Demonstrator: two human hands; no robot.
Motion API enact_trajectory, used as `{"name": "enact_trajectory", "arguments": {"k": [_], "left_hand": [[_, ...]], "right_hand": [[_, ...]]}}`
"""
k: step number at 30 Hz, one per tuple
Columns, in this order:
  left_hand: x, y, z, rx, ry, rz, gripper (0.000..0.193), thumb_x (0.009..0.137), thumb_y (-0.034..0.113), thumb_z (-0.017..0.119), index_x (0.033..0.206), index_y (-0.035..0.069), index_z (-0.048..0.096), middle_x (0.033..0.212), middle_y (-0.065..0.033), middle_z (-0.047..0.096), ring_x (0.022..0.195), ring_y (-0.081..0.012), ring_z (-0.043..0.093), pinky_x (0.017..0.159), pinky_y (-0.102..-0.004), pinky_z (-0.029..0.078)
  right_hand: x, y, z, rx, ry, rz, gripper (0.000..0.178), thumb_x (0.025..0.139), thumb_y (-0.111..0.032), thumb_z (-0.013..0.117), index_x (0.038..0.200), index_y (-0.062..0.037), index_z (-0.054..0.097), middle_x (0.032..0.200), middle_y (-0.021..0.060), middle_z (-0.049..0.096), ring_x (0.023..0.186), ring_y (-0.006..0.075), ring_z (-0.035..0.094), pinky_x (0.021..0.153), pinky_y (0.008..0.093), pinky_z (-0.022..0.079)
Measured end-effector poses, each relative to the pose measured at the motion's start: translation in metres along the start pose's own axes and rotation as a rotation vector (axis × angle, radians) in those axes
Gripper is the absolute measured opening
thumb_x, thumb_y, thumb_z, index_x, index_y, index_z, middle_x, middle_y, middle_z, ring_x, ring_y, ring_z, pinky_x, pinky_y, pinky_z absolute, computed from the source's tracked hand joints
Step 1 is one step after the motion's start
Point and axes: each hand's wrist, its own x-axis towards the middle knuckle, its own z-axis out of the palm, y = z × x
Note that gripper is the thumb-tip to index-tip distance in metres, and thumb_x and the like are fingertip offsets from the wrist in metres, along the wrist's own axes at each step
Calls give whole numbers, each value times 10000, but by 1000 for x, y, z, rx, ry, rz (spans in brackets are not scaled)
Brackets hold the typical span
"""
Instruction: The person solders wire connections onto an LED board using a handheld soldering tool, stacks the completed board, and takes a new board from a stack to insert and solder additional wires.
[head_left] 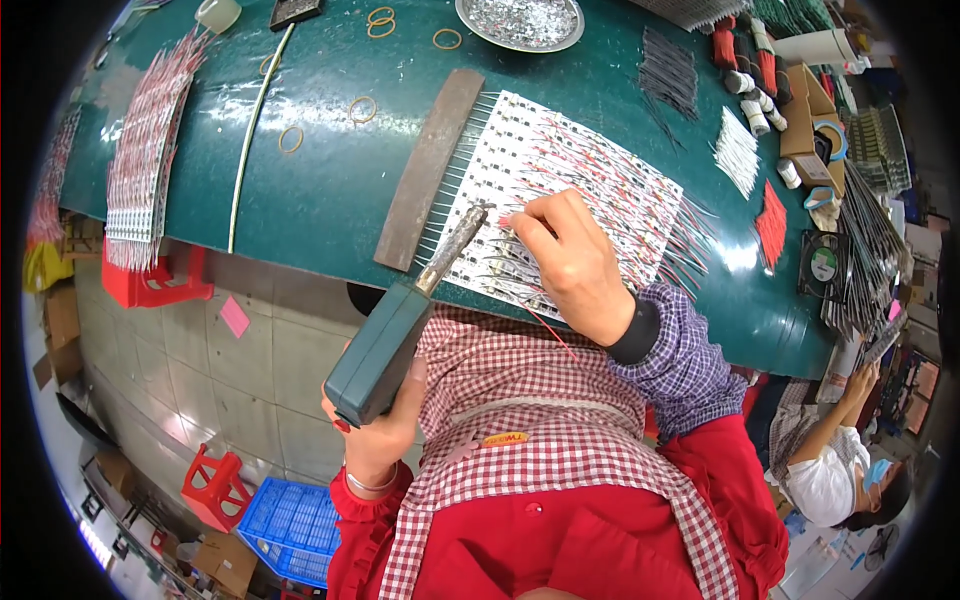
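My left hand (388, 432) is wrapped round the grip of a dark green soldering gun (376, 345). The gun's metal tip points up and right, over a white sheet of small circuit boards (497, 150). Close to that tip, my right hand (577, 262) pinches a thin red wire (551, 331), whose tail hangs over the table's front edge. Rows of red, black and white wires cover the sheet's middle and right side. Whether the tip touches the wire or a board I cannot tell.
A flat brown bar (432, 170) lies along the sheet's left side. Black wires (669, 72), white wires (737, 153) and red wires (770, 226) lie in bundles at right. A metal bowl (522, 45) stands behind. Wired strips (150, 150) lie left. A co-worker (840, 455) sits at far right.
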Motion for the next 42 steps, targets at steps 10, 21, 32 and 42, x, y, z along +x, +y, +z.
{"name": "enact_trajectory", "arguments": {"k": [10,21,32,42], "left_hand": [[-6,0,-3,-75,16,-55,217,792,-20,773,1001,-58,730,867,-106,745,703,-143,684,642,-277,532],[-1,6,-3,-63,-39,-75,184,785,-52,760,964,-43,713,852,-74,700,706,-116,646,627,-265,496],[2,8,-2,-52,-64,-56,182,788,-35,764,958,-46,701,828,-79,684,679,-139,635,621,-278,494],[-5,2,-4,-59,-20,-51,192,784,-29,760,970,-49,713,844,-94,699,665,-150,651,613,-273,504]], "right_hand": [[-4,-13,-8,47,11,-29,278,777,10,678,1054,35,672,969,111,610,884,271,587,720,359,514],[-8,-15,-2,11,-18,14,269,775,27,688,1043,32,673,970,108,606,899,266,588,718,351,526],[-7,-18,-1,-13,-3,22,220,793,21,704,1011,35,678,951,102,599,881,256,589,661,341,530],[-7,-18,-1,-12,-3,27,254,766,27,693,1019,36,677,958,100,592,889,257,591,669,336,536]]}}
